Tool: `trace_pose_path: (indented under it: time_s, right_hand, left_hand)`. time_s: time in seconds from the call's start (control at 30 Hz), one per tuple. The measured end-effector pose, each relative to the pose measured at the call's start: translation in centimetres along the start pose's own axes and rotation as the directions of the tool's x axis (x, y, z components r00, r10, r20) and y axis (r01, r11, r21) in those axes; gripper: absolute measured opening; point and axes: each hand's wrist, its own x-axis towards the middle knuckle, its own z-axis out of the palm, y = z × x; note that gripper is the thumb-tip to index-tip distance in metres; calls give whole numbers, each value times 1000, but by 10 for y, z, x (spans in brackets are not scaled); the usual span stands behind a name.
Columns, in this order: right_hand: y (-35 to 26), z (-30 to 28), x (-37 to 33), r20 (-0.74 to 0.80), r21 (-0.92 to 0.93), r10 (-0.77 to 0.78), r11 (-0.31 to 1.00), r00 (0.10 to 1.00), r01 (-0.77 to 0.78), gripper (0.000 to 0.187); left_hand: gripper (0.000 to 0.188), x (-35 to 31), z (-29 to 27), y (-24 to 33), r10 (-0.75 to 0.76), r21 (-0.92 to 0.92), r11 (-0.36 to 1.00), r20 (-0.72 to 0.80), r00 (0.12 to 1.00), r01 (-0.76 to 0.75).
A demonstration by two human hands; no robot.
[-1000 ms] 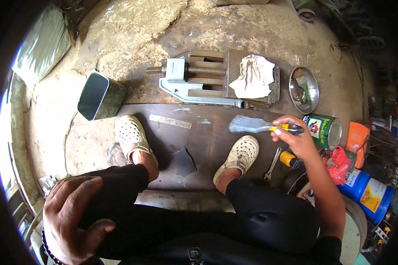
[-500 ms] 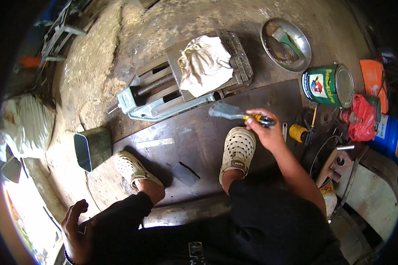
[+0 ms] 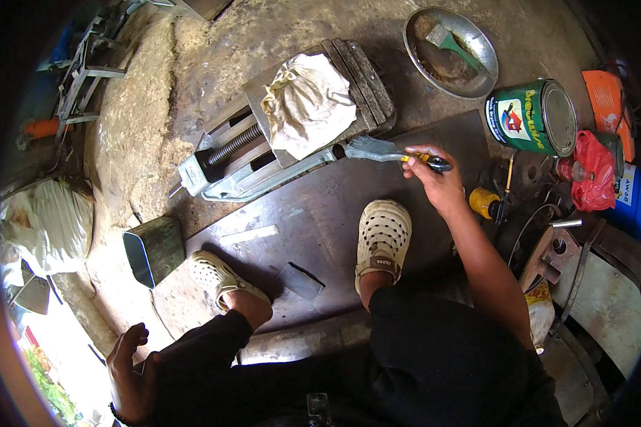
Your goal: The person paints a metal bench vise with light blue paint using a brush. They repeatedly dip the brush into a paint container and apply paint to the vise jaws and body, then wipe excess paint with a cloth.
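My right hand (image 3: 438, 178) is closed round the yellow-and-black handle of a paintbrush (image 3: 374, 149). Blue-grey paint coats its bristles, which point left, close to the near right end of a machine vise (image 3: 246, 187). The vise has a pale blue-grey body and a bare screw, and lies at an angle on the ground. A crumpled off-white cloth (image 3: 310, 107) covers part of its dark block. At the lower left, my left hand (image 3: 132, 373) hangs beside my knee, fingers loosely bent and apart, with nothing visible in it.
A dark metal sheet (image 3: 320, 220) lies under my clogs, with a small dark plate (image 3: 300, 281) between them. A metal bowl (image 3: 414, 53) holds a green-handled brush. Right of it stand a green paint can (image 3: 530, 117) and a red plastic bag (image 3: 592, 171). A square tube (image 3: 157, 249) sits left.
My right hand and the brush have moved a little up and to the right, bringing the bristles nearer the vise's end. The view has shifted slightly. My left hand stays by the knee.
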Motion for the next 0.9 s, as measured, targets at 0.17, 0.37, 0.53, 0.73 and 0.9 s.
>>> trace_pose_path:
  time_s: [0.17,0.37,0.53,0.73,0.9]
  right_hand:
    - [3,7,16,7,43,47,998,999,-48,20]
    - [-4,14,-3,54,-516,-522,715,851,471,26]
    - [4,51,-22,18,-698,-607,561,795,444,21]
    - [-4,84,-27,223,-739,-510,467,831,485,22]
    - [-6,68,-27,109,-681,-548,566,829,464,23]
  left_hand:
    - [50,-2,3,5,60,-18,998,-30,998,-60]
    - [47,2,3,9,-4,20,1000,-27,1000,5]
    - [46,1,1,12,77,77,994,13,997,-78]
    - [51,2,0,19,146,11,989,13,989,-146]
    - [52,-1,-1,21,68,-35,997,19,997,-68]
